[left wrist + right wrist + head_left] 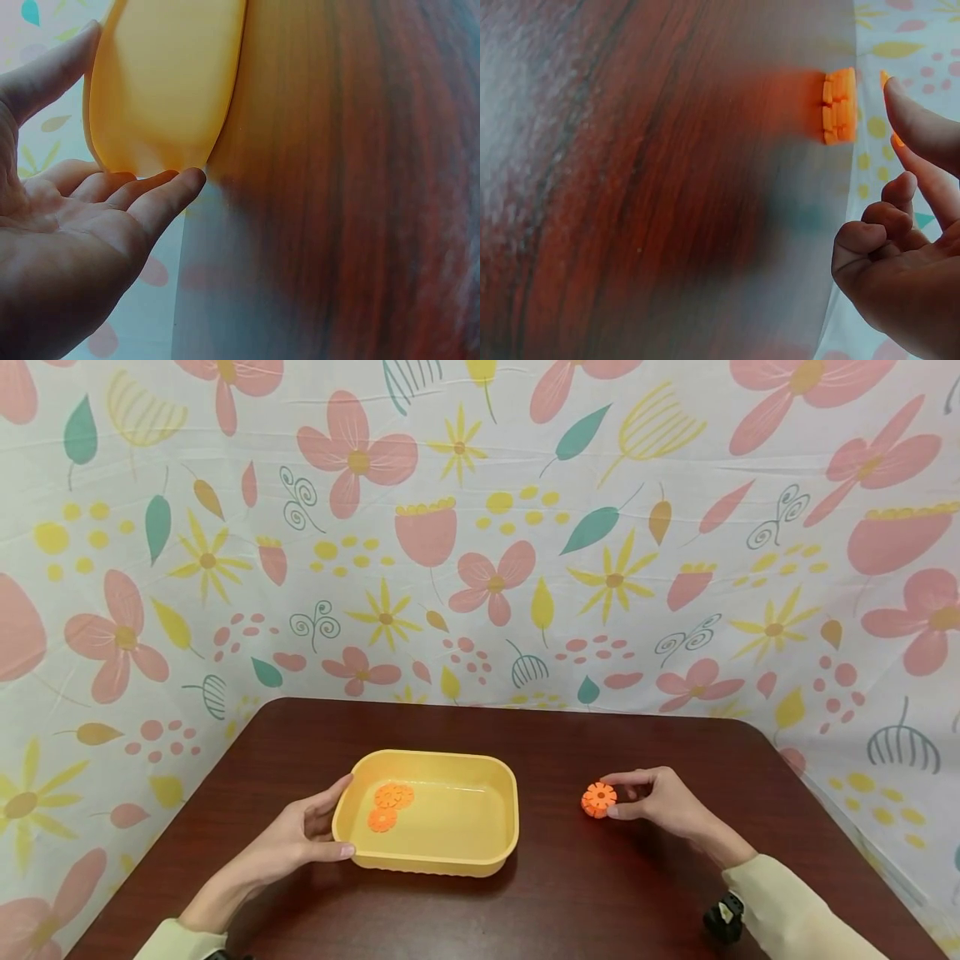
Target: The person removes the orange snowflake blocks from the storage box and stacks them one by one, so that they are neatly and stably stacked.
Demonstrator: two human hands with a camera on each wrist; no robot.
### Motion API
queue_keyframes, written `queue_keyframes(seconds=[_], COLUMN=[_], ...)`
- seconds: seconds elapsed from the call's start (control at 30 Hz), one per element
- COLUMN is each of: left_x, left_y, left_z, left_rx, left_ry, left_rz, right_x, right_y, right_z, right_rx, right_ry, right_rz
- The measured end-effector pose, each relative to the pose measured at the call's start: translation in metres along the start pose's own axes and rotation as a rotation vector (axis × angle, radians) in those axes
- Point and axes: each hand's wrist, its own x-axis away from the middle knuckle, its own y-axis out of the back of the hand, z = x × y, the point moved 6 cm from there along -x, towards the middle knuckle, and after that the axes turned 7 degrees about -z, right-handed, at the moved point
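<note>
My left hand (288, 843) holds the left end of a yellow rectangular tub (491, 864), its thumb at the near corner and a finger at the far one. In the left wrist view, the fingertips touch the tub's end wall (150, 142). Several orange notched interlocking discs (382, 819) lie in the tub's left part. To the right of the tub, my right hand (663, 802) pinches an orange notched disc (601, 793) between thumb and index finger. The right wrist view shows that disc (884, 78) just apart from a small stack of orange discs (840, 106) on the table.
The dark reddish-brown wooden table (540, 910) has a glossy surface. Behind and beside it hangs a white cloth (480, 568) printed with flowers and leaves. A black wrist device (724, 918) sits at the right sleeve (787, 893).
</note>
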Motion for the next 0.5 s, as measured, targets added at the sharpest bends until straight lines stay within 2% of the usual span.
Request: queue_keyframes(seconds=[0.27, 0.5], left_x=[0.0009, 0.0001], left_y=[-0.0015, -0.0004], left_z=[-0.0042, 0.0001], left_rx=[0.013, 0.002], left_ry=[-0.027, -0.001], left_rz=[0.013, -0.001], right_x=[-0.0027, -0.0049], right_y=[-0.0022, -0.0071], right_z=[-0.0065, -0.0099], right_rx=[0.026, 0.028], right_ry=[0.012, 0.002], right_rz=[0.035, 0.048])
